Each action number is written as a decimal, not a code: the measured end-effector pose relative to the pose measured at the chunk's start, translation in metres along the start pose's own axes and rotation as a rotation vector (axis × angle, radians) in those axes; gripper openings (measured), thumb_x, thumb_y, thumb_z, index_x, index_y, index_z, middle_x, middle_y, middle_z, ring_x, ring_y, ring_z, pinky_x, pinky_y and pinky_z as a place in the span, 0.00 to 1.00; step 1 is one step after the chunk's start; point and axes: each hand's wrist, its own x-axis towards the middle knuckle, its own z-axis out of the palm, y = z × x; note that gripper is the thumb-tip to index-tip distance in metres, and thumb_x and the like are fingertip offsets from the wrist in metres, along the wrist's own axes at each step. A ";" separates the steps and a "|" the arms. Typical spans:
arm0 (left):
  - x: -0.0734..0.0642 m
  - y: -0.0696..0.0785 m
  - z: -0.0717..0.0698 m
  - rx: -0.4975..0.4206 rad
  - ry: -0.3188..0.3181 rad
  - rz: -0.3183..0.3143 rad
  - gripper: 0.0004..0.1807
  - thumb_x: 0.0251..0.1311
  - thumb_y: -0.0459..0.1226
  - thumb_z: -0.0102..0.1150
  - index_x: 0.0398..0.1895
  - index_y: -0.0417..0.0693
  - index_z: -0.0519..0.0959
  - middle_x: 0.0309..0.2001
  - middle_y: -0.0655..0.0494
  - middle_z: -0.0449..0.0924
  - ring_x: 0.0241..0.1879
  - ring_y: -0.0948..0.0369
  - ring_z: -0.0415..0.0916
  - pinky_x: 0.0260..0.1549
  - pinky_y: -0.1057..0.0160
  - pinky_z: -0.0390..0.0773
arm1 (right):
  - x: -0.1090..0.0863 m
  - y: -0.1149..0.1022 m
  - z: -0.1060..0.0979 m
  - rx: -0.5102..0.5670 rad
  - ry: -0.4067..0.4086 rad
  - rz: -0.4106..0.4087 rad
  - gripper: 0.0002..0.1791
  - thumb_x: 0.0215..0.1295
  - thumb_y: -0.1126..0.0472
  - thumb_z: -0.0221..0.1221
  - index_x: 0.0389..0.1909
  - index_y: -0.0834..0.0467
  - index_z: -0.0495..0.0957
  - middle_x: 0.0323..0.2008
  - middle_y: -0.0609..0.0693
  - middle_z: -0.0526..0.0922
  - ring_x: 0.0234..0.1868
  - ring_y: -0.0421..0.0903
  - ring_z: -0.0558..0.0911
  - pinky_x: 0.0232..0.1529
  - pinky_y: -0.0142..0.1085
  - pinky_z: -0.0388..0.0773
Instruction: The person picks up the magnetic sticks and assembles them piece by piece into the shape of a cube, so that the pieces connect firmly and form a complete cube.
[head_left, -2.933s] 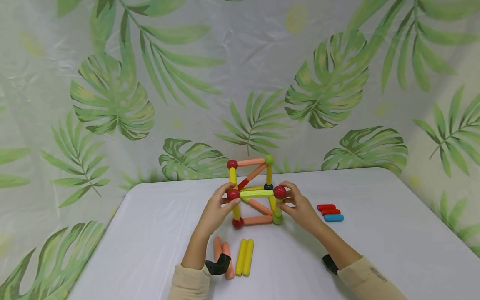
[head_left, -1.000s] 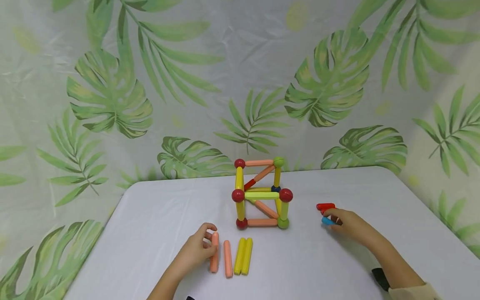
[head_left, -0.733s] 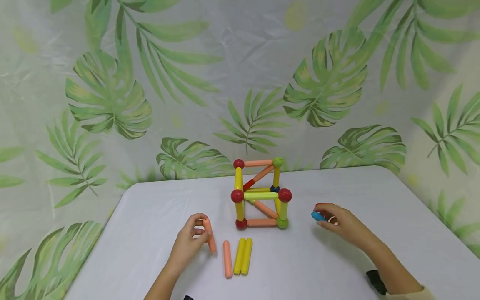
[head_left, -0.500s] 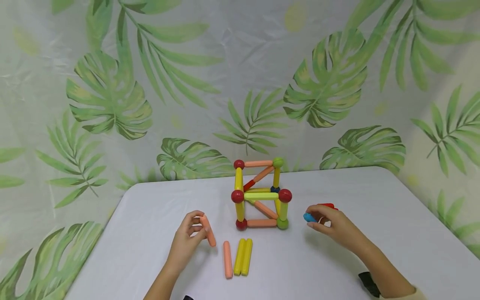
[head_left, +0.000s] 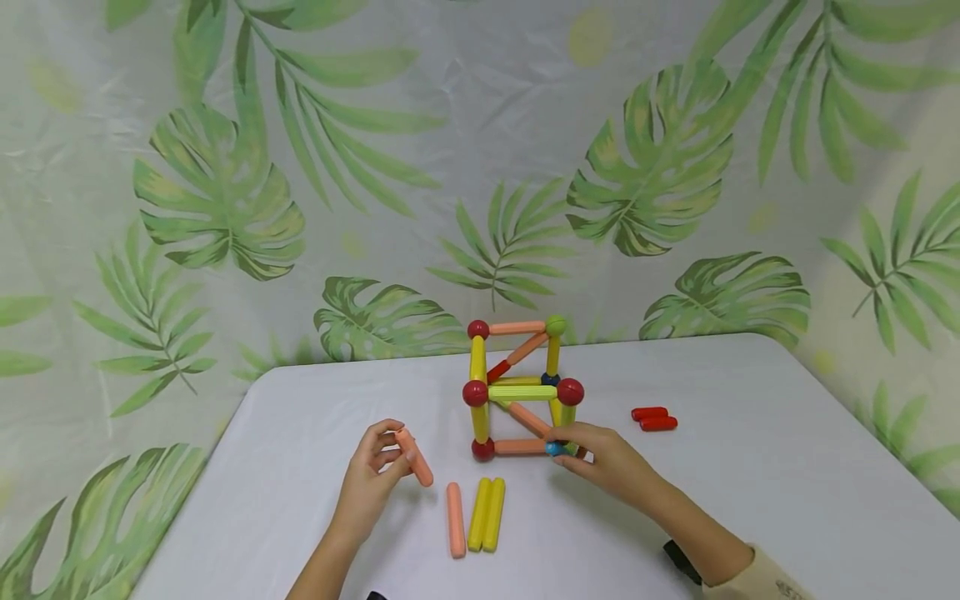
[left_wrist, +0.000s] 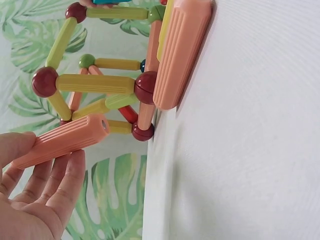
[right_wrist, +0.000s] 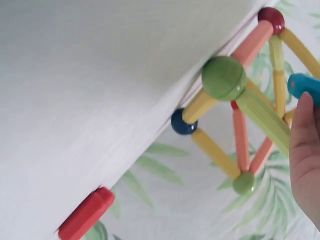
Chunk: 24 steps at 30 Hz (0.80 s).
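A cube-like frame of magnetic rods and balls stands mid-table, a red ball (head_left: 570,392) at its front upper right corner. My left hand (head_left: 367,479) pinches a salmon magnetic rod (head_left: 415,457) between thumb and fingers, above the cloth and left of the frame. In the left wrist view, the rod's tip (left_wrist: 102,125) points away from the palm. My right hand (head_left: 611,462) pinches a short blue magnetic rod (head_left: 554,448) in front of the frame's lower right corner, partly hiding the green ball there. The right wrist view shows that green ball (right_wrist: 224,78) apart from the fingers.
One salmon rod (head_left: 456,520) and two yellow rods (head_left: 486,514) lie on the white tablecloth (head_left: 322,433) in front of the frame. Two short red rods (head_left: 655,419) lie to the right. A leaf-patterned curtain (head_left: 510,167) hangs behind the table.
Both hands let go of the frame; the left picked up a salmon rod, the right a blue rod. The right hand then carried the blue rod leftward to the frame. The left has lately stayed nearly still.
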 end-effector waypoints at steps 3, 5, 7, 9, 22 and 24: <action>0.000 -0.001 0.001 0.006 0.001 0.008 0.22 0.53 0.33 0.61 0.51 0.48 0.67 0.46 0.44 0.70 0.42 0.51 0.71 0.36 0.61 0.77 | 0.008 0.000 0.007 -0.059 -0.031 0.024 0.17 0.52 0.66 0.63 0.44 0.53 0.77 0.37 0.39 0.78 0.35 0.41 0.75 0.35 0.31 0.76; 0.000 -0.001 0.002 0.006 0.000 0.019 0.21 0.54 0.31 0.60 0.50 0.47 0.67 0.45 0.44 0.70 0.42 0.51 0.72 0.36 0.60 0.77 | 0.012 0.000 0.011 -0.123 -0.041 0.025 0.16 0.52 0.65 0.64 0.44 0.54 0.77 0.38 0.41 0.78 0.36 0.43 0.75 0.38 0.33 0.76; 0.001 -0.002 0.003 0.013 -0.002 0.031 0.20 0.54 0.29 0.59 0.50 0.45 0.67 0.45 0.44 0.70 0.42 0.51 0.72 0.35 0.60 0.77 | 0.015 0.000 0.013 -0.185 -0.045 0.024 0.16 0.52 0.64 0.64 0.43 0.55 0.78 0.39 0.43 0.79 0.39 0.43 0.77 0.41 0.35 0.76; 0.000 -0.003 0.005 0.007 -0.002 0.041 0.20 0.54 0.27 0.58 0.50 0.45 0.67 0.45 0.44 0.70 0.41 0.51 0.72 0.35 0.60 0.77 | 0.017 0.000 0.015 -0.235 -0.046 0.016 0.15 0.52 0.64 0.64 0.43 0.55 0.78 0.40 0.45 0.80 0.40 0.43 0.78 0.40 0.35 0.76; -0.003 0.004 0.027 0.021 -0.028 0.214 0.18 0.53 0.28 0.59 0.46 0.40 0.67 0.44 0.45 0.76 0.42 0.56 0.74 0.39 0.64 0.75 | 0.022 -0.002 0.024 -0.445 -0.013 -0.006 0.18 0.52 0.61 0.64 0.45 0.57 0.75 0.38 0.49 0.81 0.39 0.45 0.80 0.35 0.34 0.77; -0.003 0.012 0.036 0.036 -0.038 0.228 0.17 0.52 0.25 0.58 0.45 0.39 0.67 0.44 0.45 0.77 0.42 0.56 0.74 0.40 0.62 0.76 | 0.022 -0.002 0.025 -0.444 -0.004 -0.015 0.19 0.52 0.62 0.64 0.46 0.58 0.75 0.39 0.49 0.81 0.39 0.45 0.80 0.36 0.34 0.77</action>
